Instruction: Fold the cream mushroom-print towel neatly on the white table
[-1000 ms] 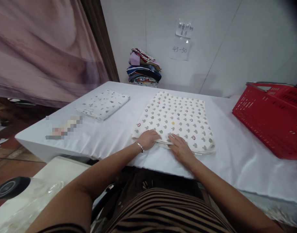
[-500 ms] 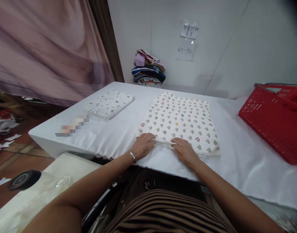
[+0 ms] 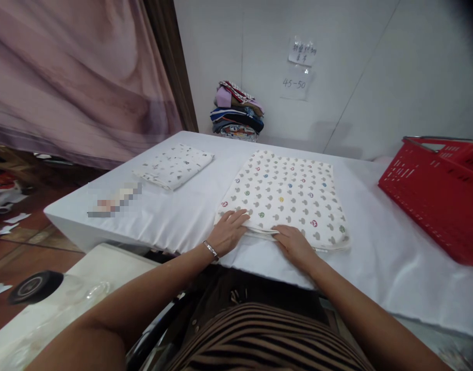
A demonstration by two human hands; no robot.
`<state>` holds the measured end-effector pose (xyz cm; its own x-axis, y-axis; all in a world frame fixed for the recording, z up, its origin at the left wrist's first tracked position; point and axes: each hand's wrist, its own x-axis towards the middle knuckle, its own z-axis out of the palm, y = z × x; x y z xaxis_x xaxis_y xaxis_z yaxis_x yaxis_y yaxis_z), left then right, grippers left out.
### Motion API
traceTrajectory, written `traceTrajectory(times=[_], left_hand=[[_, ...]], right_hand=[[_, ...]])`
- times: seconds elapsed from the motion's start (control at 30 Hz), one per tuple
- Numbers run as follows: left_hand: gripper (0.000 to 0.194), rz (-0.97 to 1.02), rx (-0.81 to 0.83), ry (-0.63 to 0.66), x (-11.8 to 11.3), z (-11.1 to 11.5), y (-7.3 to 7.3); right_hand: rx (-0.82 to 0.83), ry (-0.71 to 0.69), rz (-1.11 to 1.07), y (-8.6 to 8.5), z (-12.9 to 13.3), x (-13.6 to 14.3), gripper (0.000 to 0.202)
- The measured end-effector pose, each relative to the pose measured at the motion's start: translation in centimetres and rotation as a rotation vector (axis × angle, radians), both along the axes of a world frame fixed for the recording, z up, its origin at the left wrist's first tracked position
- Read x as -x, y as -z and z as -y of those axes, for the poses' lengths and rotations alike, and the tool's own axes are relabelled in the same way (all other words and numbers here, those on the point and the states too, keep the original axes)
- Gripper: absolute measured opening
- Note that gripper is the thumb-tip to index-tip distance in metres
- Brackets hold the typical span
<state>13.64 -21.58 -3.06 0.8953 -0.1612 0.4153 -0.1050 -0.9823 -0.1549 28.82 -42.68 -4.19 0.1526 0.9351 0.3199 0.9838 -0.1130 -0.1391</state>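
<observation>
A folded white cloth (image 3: 286,193) printed with grey and coloured mushrooms lies in front of me, its layered edge toward me. My left hand (image 3: 229,232), with a bracelet at the wrist, rests on its near left corner, fingers stretched out over the top. Along the same near edge, my right hand (image 3: 296,247) pinches the layers, its fingertips partly hidden in the fold. Farther left lies a second folded white cloth (image 3: 174,166) with small dark prints, apart from both hands.
A red plastic basket (image 3: 433,201) stands at the right of the white-covered table (image 3: 190,206). Folded fabrics (image 3: 238,113) are piled by the wall. A blurred-out item (image 3: 114,201) lies at the left. A black roll (image 3: 37,287) sits on a lower white surface (image 3: 116,260).
My left fingers have spread a little farther over the cloth's corner. My right hand has shifted slightly downward at the near edge; the cloth stays almost in place.
</observation>
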Motion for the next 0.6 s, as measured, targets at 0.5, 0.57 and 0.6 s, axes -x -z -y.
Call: traceTrajectory(times=[0.5,0.57,0.6], left_hand=[[0.022,-0.040,0.060,0.038,1.0,-0.3,0.1],[0.022,-0.043,0.059,0.046,1.0,-0.3,0.1],[0.021,-0.044,0.062,0.047,1.0,-0.3,0.1]], right_hand=[[-0.079,-0.037,0.028,0.2,0.3,1.0,0.024],[-0.080,-0.072,-0.044,0.0,-0.1,1.3,0.022],[-0.072,-0.081,-0.078,-0.1,-0.5,1.4,0.021]])
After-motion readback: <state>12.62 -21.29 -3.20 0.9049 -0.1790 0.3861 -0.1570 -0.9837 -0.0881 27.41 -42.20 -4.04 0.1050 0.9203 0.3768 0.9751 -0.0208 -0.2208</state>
